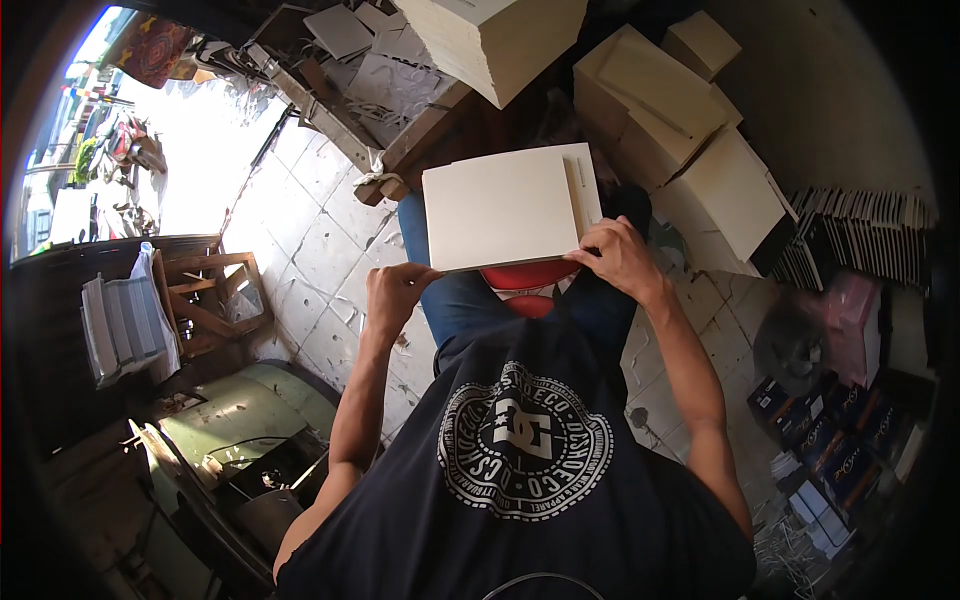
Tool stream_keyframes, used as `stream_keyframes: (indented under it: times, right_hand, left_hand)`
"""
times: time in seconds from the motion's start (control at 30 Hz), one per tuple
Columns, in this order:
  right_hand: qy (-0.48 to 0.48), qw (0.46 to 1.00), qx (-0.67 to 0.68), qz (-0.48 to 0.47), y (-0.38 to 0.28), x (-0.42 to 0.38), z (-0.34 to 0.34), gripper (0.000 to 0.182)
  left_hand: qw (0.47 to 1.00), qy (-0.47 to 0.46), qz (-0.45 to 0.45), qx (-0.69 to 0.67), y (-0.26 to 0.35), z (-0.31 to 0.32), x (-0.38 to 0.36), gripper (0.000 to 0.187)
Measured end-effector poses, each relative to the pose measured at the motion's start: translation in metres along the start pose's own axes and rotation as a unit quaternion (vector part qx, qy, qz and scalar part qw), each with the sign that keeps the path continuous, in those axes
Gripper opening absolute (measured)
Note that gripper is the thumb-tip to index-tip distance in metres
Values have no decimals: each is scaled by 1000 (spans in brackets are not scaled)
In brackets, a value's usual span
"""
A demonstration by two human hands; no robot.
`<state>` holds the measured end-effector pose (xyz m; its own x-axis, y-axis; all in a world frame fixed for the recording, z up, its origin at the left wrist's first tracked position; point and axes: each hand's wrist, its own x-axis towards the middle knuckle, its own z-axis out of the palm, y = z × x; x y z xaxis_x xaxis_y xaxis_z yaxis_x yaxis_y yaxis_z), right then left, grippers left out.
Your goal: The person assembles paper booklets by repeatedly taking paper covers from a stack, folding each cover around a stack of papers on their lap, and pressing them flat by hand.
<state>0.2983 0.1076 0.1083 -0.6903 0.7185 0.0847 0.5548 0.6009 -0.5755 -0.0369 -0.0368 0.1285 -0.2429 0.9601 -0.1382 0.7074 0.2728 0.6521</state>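
Note:
A cream-coloured stack of sheets or booklets (500, 212) lies over my knees, its top piece shifted left so that a strip of the one beneath shows at the right. At its lower left corner my left hand (398, 292) has its fingers pinched on the edge. My right hand (618, 258) grips the lower right edge between thumb and fingers. Below the stack, between my legs, part of a red seat (530, 275) shows.
Ahead stand a wooden bin (430, 125) of paper scraps and a tall cream paper stack (500, 45). More stacks (650, 110) lean at the right, near dark-edged booklets (865, 235) and blue boxes (830, 440). At left are a wooden crate (208, 300) and green machine (240, 410).

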Motion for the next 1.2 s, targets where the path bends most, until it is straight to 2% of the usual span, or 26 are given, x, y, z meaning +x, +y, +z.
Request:
stream_keyframes:
  times: [0.2, 0.3, 0.4, 0.53, 0.67, 0.73, 0.8, 0.87, 0.9, 0.93, 1.0, 1.03, 1.07, 1.1, 1.2]
  right_hand:
    - [-1, 1000, 4, 9, 2, -2, 3, 30]
    - [2, 1000, 4, 9, 5, -3, 7, 30]
    - [-8, 1000, 14, 18, 5, -3, 7, 30]
    - [-21, 999, 16, 23, -2, 0, -1, 28]
    - [-39, 991, -86, 93, -19, -8, -7, 33]
    - [-58, 981, -133, 126, -61, 6, -18, 39]
    - [-28, 994, -86, 69, -98, 15, 0, 54]
    - [-10, 994, -104, -16, -128, 20, 40, 77]
    - [-34, 992, -116, -30, -138, 22, 65, 84]
    - [-58, 989, -126, -46, -140, 20, 85, 91]
    - [-58, 979, -182, -64, -130, 12, 103, 93]
    - [-58, 973, -210, -76, -129, 11, 102, 93]
    - [-77, 980, -176, -53, -119, 2, 93, 93]
    - [-50, 988, -143, -23, -102, -10, 86, 92]
    - [-27, 985, -167, 31, -58, -44, 48, 90]
  left_hand:
    - [1000, -10, -7, -20, 4, -3, -1, 20]
    - [989, -9, -122, -84, 5, -1, 2, 40]
    - [935, -47, -302, -178, -2, 12, 11, 55]
    - [919, -100, -277, -263, -7, 27, 6, 59]
    - [925, -108, -224, -287, -13, 34, 3, 57]
    - [920, -103, -229, -301, -13, 35, 1, 57]
    - [908, -102, -243, -324, -14, 38, 2, 56]
    - [887, -101, -270, -360, -9, 40, 3, 55]
    - [876, -99, -283, -377, -7, 40, 3, 55]
    - [880, -103, -262, -383, -10, 43, 4, 55]
    - [886, -108, -222, -392, -20, 47, 3, 55]
    - [882, -105, -233, -395, -20, 46, 2, 55]
    - [878, -101, -243, -400, -19, 47, 2, 55]
    - [873, -97, -255, -405, -19, 48, 2, 54]
    - [878, -97, -251, -394, -15, 46, 3, 53]
